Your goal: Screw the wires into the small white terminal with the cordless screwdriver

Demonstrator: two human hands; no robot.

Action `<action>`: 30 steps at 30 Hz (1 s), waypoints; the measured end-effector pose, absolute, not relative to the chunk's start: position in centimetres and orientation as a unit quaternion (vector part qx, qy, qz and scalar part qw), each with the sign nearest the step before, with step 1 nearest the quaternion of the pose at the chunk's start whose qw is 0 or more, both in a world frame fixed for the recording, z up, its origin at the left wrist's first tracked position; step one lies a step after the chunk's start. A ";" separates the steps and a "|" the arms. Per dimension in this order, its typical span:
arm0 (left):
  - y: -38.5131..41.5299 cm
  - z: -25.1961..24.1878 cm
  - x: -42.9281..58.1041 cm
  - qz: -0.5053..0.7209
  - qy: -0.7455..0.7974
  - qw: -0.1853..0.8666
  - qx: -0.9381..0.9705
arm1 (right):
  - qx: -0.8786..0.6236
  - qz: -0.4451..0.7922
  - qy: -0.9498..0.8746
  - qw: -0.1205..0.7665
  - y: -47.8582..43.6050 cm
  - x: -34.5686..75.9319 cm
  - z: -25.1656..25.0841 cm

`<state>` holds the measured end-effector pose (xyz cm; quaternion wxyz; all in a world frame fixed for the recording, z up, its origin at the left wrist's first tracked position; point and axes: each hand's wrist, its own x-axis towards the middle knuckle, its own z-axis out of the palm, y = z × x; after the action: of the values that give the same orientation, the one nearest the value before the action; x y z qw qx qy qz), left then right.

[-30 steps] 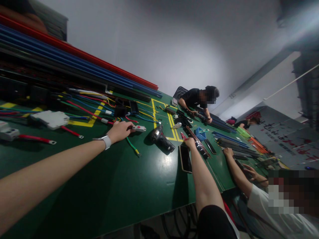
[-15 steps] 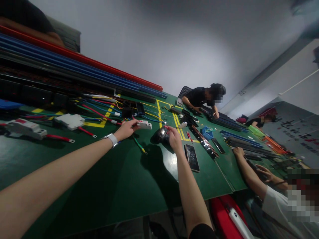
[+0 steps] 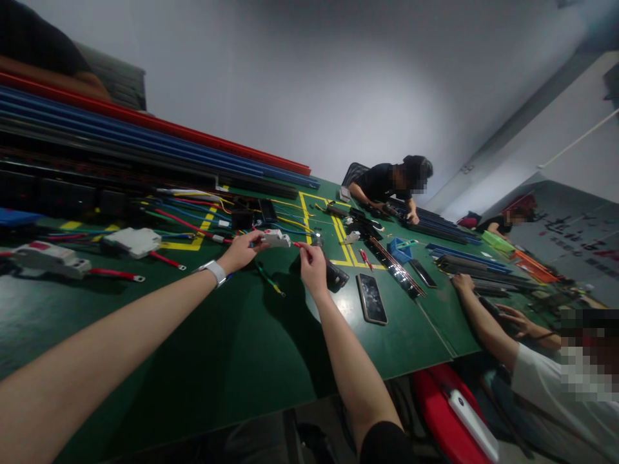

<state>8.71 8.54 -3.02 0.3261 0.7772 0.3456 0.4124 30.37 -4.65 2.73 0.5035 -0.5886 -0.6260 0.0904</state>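
Note:
My left hand [image 3: 240, 252] pinches a white circuit breaker [image 3: 276, 238] above the green table, its fingers closed round the near end. Just to the right, my right hand [image 3: 313, 267] is closed on a small red piece [image 3: 296, 245], perhaps a wire end; most of it is hidden by the fingers. The red tip points at the breaker's right end, and I cannot tell whether they touch. Behind my right hand lies a black object [image 3: 337, 276], partly covered. A green-yellow wire with a lug [image 3: 278, 289] rests below the breaker.
To the left lie two more white breakers [image 3: 51, 259] [image 3: 133, 241] with red cables. A phone [image 3: 372, 298], red-handled pliers [image 3: 366, 260] and a blue bin [image 3: 401, 250] are to the right. Long blue and red channels [image 3: 193, 145] line the back. Co-workers sit across and at right.
My right hand has moved left with the red piece, from over the black object to the breaker's right end. My left hand still holds the breaker, nearly in place.

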 end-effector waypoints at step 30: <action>8.1 -2.6 8.9 0.355 0.394 0.280 0.801 | -0.699 -0.025 -0.662 0.271 -3.4 31.1 2.1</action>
<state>8.89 8.09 -2.61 0.2796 0.8005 0.3938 0.3549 31.06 -3.40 2.05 0.2710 -0.6987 -0.6616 -0.0254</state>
